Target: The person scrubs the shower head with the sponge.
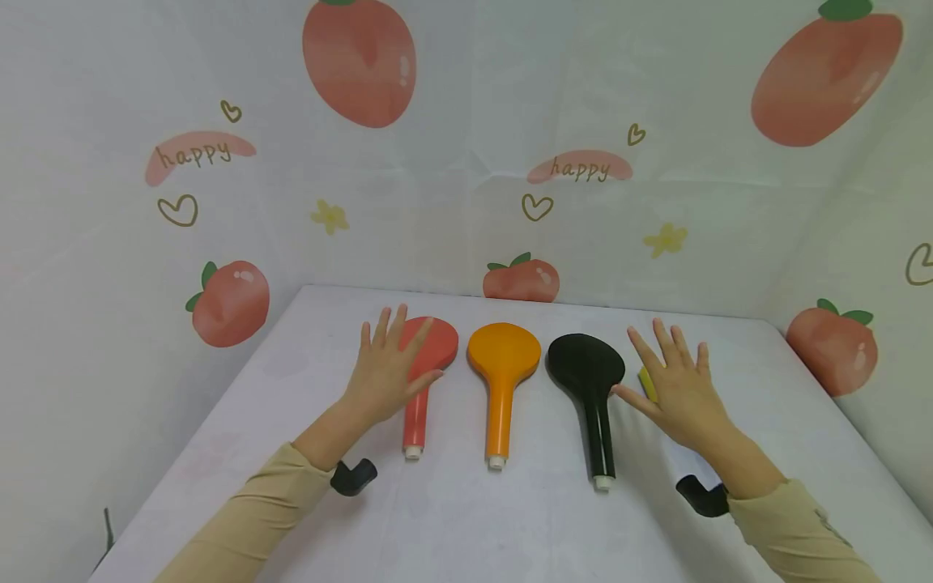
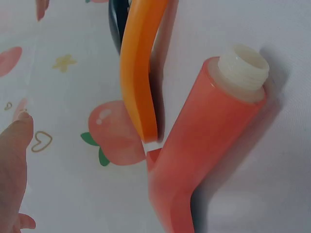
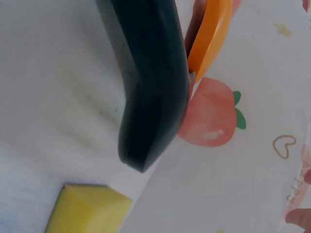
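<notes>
Three handheld shower heads lie in a row on the white table: a red one point(image 1: 440, 344), an orange one point(image 1: 503, 352) and a black one point(image 1: 585, 364). Each handle ends in a white connector, and the red one's threaded connector point(image 2: 245, 68) shows closely in the left wrist view. My left hand point(image 1: 382, 372), fingers spread, hovers over the red shower head and partly covers it. Also spread and holding nothing, my right hand point(image 1: 681, 397) is above the table just right of the black shower head. A yellow sponge-like block point(image 3: 90, 208) is partly hidden behind that hand.
A white cloth backdrop point(image 1: 437, 210) with printed fruit, hearts and "happy" lettering stands behind and beside the table point(image 1: 452, 526). Black wrist mounts point(image 1: 353, 478) stick out by both sleeves. A thin dark cord point(image 1: 108, 530) shows at the lower left.
</notes>
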Demonstrator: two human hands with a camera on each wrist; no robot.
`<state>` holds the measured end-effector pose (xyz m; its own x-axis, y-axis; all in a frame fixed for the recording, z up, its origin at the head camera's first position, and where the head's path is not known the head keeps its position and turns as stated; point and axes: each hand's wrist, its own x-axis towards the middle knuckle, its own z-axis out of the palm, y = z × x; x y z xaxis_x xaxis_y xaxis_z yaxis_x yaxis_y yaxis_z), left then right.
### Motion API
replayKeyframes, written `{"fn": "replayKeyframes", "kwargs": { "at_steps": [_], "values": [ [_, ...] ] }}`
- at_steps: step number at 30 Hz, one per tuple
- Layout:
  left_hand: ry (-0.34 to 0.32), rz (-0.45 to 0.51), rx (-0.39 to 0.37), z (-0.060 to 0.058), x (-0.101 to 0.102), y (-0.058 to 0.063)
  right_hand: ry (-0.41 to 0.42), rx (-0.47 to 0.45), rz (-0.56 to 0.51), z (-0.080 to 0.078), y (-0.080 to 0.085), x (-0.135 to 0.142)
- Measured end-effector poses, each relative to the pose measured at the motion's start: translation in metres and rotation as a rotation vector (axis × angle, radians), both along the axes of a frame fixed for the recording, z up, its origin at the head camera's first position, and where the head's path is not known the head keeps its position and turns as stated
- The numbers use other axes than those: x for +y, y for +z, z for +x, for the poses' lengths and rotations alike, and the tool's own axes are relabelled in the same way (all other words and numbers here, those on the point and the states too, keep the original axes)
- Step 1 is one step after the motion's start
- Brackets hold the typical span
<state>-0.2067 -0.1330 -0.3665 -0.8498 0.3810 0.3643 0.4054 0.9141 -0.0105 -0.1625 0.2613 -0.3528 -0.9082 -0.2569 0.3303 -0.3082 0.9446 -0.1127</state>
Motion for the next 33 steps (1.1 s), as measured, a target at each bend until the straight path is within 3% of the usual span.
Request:
{"fn": "replayKeyframes", "kwargs": {
  "at_steps": [5,9,16,21,33],
  "values": [
    [-0.01,0.061,0.026,-0.002,-0.008,0.0,0.011,0.063,-0.044,0.002,-0.002,0.008],
    [-0.004,0.161,-0.021,-0.004,-0.014,-0.002,0.008,0.104,-0.086,0.001,-0.004,0.016],
    [0.032,0.38,-0.161,-0.005,-0.027,-0.012,-0.065,0.103,-0.102,-0.003,-0.015,0.034],
    [0.075,0.479,-0.279,-0.007,-0.035,-0.021,-0.104,0.067,-0.093,-0.004,-0.023,0.044],
    [0.145,0.754,-0.652,-0.009,-0.038,-0.038,-0.156,-0.001,-0.104,-0.005,-0.036,0.058]
  ]
}}
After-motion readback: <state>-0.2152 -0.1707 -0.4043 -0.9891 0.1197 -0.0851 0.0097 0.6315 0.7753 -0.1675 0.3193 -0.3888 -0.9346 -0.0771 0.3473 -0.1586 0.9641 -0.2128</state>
